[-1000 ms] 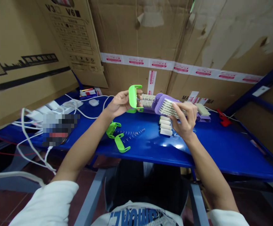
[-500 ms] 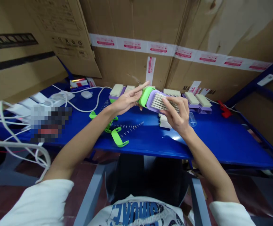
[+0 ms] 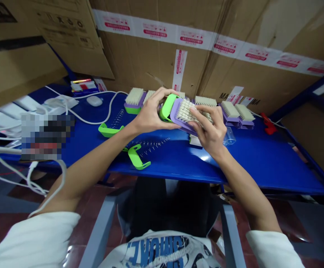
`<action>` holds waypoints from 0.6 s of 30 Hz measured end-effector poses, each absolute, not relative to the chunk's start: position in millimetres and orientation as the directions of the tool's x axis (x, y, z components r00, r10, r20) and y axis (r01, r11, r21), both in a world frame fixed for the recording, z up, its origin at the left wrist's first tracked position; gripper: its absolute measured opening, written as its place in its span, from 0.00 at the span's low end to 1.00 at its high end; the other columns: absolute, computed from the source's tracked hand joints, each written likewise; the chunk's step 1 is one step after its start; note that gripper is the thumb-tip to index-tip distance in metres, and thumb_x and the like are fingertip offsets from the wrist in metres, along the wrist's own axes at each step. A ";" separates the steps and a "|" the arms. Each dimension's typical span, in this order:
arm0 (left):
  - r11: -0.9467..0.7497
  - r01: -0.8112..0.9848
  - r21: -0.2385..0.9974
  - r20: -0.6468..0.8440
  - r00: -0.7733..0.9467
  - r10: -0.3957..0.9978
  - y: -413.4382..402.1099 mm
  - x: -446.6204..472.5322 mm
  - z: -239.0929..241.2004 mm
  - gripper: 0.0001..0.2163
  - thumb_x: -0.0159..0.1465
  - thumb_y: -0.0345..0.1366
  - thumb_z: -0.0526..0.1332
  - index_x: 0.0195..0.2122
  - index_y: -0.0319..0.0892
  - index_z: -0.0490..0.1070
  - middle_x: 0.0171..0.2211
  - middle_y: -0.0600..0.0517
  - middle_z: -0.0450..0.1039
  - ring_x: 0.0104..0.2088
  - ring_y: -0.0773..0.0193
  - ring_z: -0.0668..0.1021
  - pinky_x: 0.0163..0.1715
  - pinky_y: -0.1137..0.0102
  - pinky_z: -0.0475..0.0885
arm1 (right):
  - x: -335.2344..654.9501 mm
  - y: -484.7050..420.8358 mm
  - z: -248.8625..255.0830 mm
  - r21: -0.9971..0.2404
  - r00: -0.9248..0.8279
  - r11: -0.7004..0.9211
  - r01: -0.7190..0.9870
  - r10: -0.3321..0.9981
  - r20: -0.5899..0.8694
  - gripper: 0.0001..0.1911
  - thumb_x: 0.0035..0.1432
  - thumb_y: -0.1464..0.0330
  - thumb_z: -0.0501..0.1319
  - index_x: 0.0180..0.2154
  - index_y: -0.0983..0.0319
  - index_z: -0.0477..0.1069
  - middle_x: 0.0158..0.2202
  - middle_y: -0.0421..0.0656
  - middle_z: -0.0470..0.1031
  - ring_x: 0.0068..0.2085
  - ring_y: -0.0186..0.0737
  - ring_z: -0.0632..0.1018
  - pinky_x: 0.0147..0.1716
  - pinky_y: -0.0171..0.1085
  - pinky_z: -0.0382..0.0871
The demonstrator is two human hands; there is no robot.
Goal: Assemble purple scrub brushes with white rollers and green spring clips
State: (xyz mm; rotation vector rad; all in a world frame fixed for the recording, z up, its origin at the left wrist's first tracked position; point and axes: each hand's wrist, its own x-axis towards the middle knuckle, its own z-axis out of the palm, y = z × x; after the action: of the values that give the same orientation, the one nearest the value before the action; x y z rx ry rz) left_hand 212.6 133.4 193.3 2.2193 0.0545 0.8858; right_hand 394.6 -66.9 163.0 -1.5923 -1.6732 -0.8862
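Observation:
A scrubbing brush (image 3: 186,111) with a purple body and cream bristles is held above the desk, bristles facing up toward me. My right hand (image 3: 210,130) grips its right end, fingers lying over the bristles. At the other end, a bright green plastic bracket (image 3: 167,108) sits against the purple body. My left hand (image 3: 150,115) wraps that green end, thumb below and fingers above; whether the bracket is fastened cannot be seen. Loose green brackets lie below my left forearm, one (image 3: 138,159) near the desk edge and another (image 3: 110,131) farther left. Thin wire springs (image 3: 153,146) lie beside them.
Along the cardboard wall (image 3: 156,63) stands a row of similar brushes (image 3: 230,111). A clear plastic piece (image 3: 229,137) lies right of my right hand. A red object (image 3: 268,124) is farther right. White cables (image 3: 110,111) and a power strip (image 3: 64,106) occupy the left side.
My left hand has shifted from extended fingers beside the green bracket to a grip around it, thumb underneath. The right hand keeps hold of the brush. The view has tilted slightly.

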 end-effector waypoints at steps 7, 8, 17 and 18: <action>-0.770 -0.308 0.559 0.586 0.803 0.104 149.0 210.1 190.3 0.48 0.50 0.61 0.87 0.68 0.47 0.74 0.65 0.41 0.76 0.66 0.38 0.79 0.69 0.50 0.76 | 387.5 -69.5 165.6 0.052 -0.137 0.179 0.983 0.504 0.852 0.21 0.81 0.67 0.65 0.68 0.46 0.83 0.61 0.51 0.84 0.58 0.54 0.82 0.58 0.55 0.83; -0.767 -0.322 0.555 0.598 0.796 0.098 149.5 210.2 189.3 0.47 0.52 0.59 0.86 0.68 0.47 0.73 0.64 0.41 0.76 0.64 0.40 0.80 0.67 0.52 0.78 | 387.3 -69.6 165.8 0.038 -0.114 0.153 0.988 0.527 0.842 0.21 0.81 0.66 0.65 0.68 0.45 0.84 0.61 0.50 0.84 0.58 0.53 0.82 0.58 0.55 0.83; -0.816 -0.311 0.488 0.729 0.659 0.185 136.7 219.4 170.6 0.43 0.53 0.54 0.85 0.66 0.46 0.74 0.61 0.43 0.82 0.54 0.48 0.87 0.56 0.57 0.84 | 393.4 -57.1 168.2 0.179 -0.247 0.252 0.951 0.272 0.930 0.19 0.80 0.70 0.67 0.67 0.52 0.81 0.57 0.51 0.86 0.52 0.50 0.85 0.50 0.52 0.84; -0.820 -0.304 0.486 0.729 0.658 0.188 135.7 220.3 169.2 0.44 0.53 0.55 0.85 0.66 0.46 0.74 0.61 0.42 0.82 0.55 0.47 0.87 0.58 0.56 0.84 | 391.9 -56.0 167.6 0.171 -0.240 0.259 0.950 0.264 0.934 0.19 0.80 0.71 0.67 0.67 0.53 0.81 0.57 0.52 0.86 0.52 0.50 0.85 0.50 0.52 0.84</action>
State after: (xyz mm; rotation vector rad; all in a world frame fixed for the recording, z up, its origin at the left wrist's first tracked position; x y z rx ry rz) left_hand 220.3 135.7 169.2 2.2856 -0.0892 1.0945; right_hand 391.9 -56.0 167.6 -1.1304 -1.6873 -1.0238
